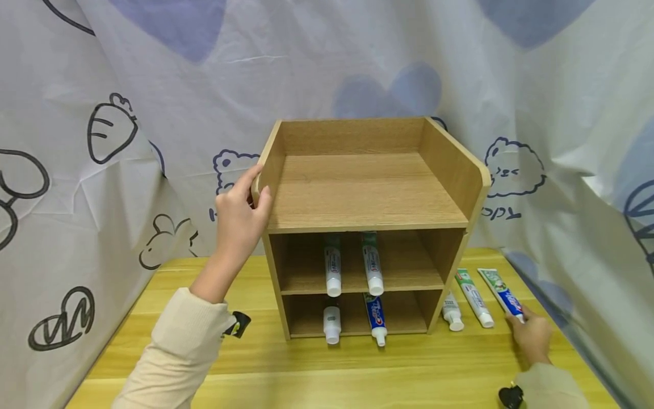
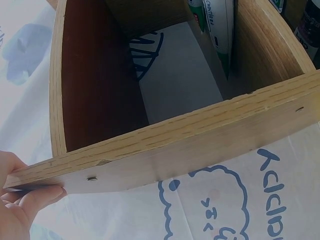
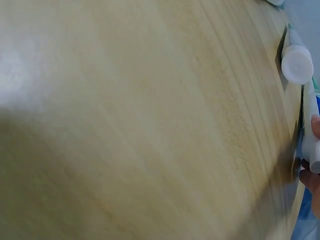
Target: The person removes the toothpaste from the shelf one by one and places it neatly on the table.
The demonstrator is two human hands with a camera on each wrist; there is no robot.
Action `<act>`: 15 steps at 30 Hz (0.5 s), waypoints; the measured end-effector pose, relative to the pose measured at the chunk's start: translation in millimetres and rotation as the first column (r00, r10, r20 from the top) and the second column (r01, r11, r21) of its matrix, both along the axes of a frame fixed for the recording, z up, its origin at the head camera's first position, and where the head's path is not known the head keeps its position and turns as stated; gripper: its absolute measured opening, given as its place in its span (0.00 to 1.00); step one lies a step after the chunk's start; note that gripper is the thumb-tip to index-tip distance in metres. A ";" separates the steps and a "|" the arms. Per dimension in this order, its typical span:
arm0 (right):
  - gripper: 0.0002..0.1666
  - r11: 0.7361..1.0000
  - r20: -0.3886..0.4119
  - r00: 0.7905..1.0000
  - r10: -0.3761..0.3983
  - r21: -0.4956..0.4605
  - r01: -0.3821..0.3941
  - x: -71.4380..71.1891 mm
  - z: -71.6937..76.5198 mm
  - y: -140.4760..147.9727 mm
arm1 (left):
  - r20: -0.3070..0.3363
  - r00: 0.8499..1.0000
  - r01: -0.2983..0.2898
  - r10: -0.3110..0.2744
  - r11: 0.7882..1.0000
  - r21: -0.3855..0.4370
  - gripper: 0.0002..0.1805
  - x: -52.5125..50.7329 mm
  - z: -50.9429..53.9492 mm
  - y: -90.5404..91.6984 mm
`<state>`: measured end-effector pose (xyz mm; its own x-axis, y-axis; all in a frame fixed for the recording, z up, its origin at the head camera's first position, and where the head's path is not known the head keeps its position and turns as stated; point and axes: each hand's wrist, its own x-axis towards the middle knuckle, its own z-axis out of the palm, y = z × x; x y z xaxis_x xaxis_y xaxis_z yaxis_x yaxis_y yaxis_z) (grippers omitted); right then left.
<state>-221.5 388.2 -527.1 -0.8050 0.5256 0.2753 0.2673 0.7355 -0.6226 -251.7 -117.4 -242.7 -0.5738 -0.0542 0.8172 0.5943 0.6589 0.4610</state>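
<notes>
My left hand [image 1: 240, 213] grips the front edge of the left side panel of a small wooden shelf [image 1: 373, 224], thumb inside and fingers outside. In the left wrist view, the panel edge [image 2: 125, 145] runs between the thumb and fingers. On the right of the table, my right hand [image 1: 533, 336] pinches the cap end of a green, white and blue toothpaste tube [image 1: 501, 291], which lies on the tabletop. The right wrist view catches only the fingertips [image 3: 311, 181] by the white cap [image 3: 315, 159].
Two toothpaste tubes [image 1: 333, 267] lie on the middle level, caps forward. Below are a white-capped tube [image 1: 332, 324] and a blue tube [image 1: 377, 315]. Two more tubes [image 1: 475, 298] lie between the shelf and my right hand. A patterned cloth [image 1: 306, 68] hangs behind the wooden table [image 1: 245, 363].
</notes>
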 end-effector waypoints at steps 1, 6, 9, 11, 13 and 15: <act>0.27 1.000 -0.005 1.000 0.000 0.002 0.000 -0.1 -0.5 0.2 | 0.000 1.000 -0.001 0.001 1.000 0.000 0.19 0.3 -0.1 -0.1; 0.27 1.000 0.012 1.000 -0.005 -0.011 0.005 0.0 -1.5 0.8 | 0.012 1.000 0.000 0.000 1.000 0.010 0.19 0.8 0.1 -0.5; 0.30 0.999 0.071 0.997 0.006 -0.033 -0.004 -0.6 0.5 2.4 | 0.037 0.999 0.005 -0.006 1.000 0.024 0.20 1.2 0.5 -0.8; 0.31 0.999 0.089 0.996 0.019 -0.038 -0.016 -1.4 1.8 5.0 | 0.065 0.998 0.010 -0.012 0.999 0.037 0.21 2.4 0.6 -1.0; 0.31 0.999 0.098 0.995 0.026 -0.027 -0.023 -2.4 4.6 7.1 | 0.082 0.997 0.008 -0.012 0.999 0.047 0.22 2.8 0.6 -0.5; 0.31 1.000 0.061 0.998 0.018 -0.003 -0.018 -2.7 7.8 7.7 | 0.092 0.996 0.007 -0.012 0.998 0.058 0.23 3.3 0.7 0.4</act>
